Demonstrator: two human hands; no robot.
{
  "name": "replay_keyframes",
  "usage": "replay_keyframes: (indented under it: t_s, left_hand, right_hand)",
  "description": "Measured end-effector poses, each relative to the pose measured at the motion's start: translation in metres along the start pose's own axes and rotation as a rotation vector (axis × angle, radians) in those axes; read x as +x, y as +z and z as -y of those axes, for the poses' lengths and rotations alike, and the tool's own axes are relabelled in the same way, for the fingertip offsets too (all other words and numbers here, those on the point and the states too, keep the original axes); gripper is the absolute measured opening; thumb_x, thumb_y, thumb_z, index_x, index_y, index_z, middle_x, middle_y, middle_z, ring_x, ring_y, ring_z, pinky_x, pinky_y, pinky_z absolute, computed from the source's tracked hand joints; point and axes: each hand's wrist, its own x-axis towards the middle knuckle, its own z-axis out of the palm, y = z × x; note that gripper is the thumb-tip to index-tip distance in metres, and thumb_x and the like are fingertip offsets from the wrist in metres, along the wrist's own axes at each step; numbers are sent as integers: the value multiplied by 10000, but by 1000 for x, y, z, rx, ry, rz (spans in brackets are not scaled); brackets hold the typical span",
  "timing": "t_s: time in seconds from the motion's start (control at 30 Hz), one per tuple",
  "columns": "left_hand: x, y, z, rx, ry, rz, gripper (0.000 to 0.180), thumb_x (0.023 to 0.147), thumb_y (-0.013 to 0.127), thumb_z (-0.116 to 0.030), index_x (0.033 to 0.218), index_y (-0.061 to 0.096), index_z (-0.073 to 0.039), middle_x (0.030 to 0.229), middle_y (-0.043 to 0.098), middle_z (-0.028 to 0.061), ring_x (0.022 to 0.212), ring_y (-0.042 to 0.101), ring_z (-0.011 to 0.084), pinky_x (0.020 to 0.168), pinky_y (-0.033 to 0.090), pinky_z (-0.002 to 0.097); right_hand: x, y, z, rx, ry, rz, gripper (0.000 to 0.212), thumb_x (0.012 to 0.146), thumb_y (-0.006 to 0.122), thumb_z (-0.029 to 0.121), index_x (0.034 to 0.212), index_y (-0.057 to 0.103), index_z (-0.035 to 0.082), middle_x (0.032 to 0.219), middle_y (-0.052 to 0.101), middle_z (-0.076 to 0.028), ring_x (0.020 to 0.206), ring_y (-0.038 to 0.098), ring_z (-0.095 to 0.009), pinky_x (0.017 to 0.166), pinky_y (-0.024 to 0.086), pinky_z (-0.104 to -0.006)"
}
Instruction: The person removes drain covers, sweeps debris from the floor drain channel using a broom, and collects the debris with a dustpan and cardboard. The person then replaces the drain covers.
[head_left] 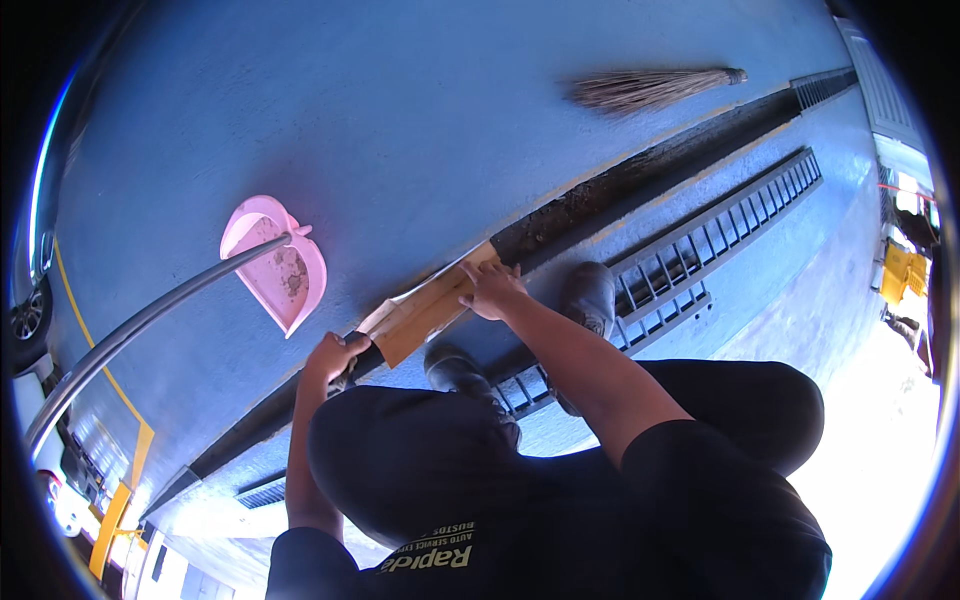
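A piece of brown cardboard [425, 310] lies in the open drain channel in front of me, its far edge raised along the channel's rim. My right hand [492, 288] rests on the cardboard's right end with fingers spread. Beyond the cardboard's left end, my left hand [335, 358] is closed at the channel; a greyish bit shows under its fingers, too small to name. A pink dustpan [312, 270] with a long metal handle sits on the blue floor ahead on the left, dirt inside it. A stick broom [655, 88] lies at the far right.
A removed metal drain grate [715, 235] lies alongside the channel on the right, partly under my boots [588, 295]. Dark debris [600, 195] fills the open channel [690, 142]. A car wheel [30, 312] shows at the far left, and a yellow object [902, 272] at the right.
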Motion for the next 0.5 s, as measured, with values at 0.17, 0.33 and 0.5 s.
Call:
replay_keyframes:
  t_s: [0.17, 0.33, 0.5]
  left_hand:
    - [37, 69, 24, -636, 139, -30, 670, 802, 759, -450, 1174, 580, 78, 1031, 664, 140, 961, 605, 190, 871, 448, 319]
    - [58, 95, 22, -594, 102, -186, 485, 838, 742, -305, 1152, 624, 46, 997, 693, 139, 913, 642, 195, 818, 477, 315]
    - [53, 101, 14, -355, -4, -381, 535, 785, 749, -412, 1072, 661, 30, 966, 678, 272, 951, 666, 384, 815, 495, 433]
  right_hand:
    - [14, -4, -4, 15, 5, 72, 757, 931, 543, 481, 1479, 224, 67, 1416, 410, -188, 1349, 394, -347, 1111, 302, -527]
    - [4, 7, -2, -258, 164, -42, 668, 925, 545, 501, 1384, 454, 24, 1356, 476, -179, 1308, 431, -336, 1105, 283, -503]
    - [-15, 3, -6, -354, 18, -44, 649, 880, 579, 571, 1240, 619, 33, 1349, 511, -139, 1294, 438, -295, 1103, 238, -555]
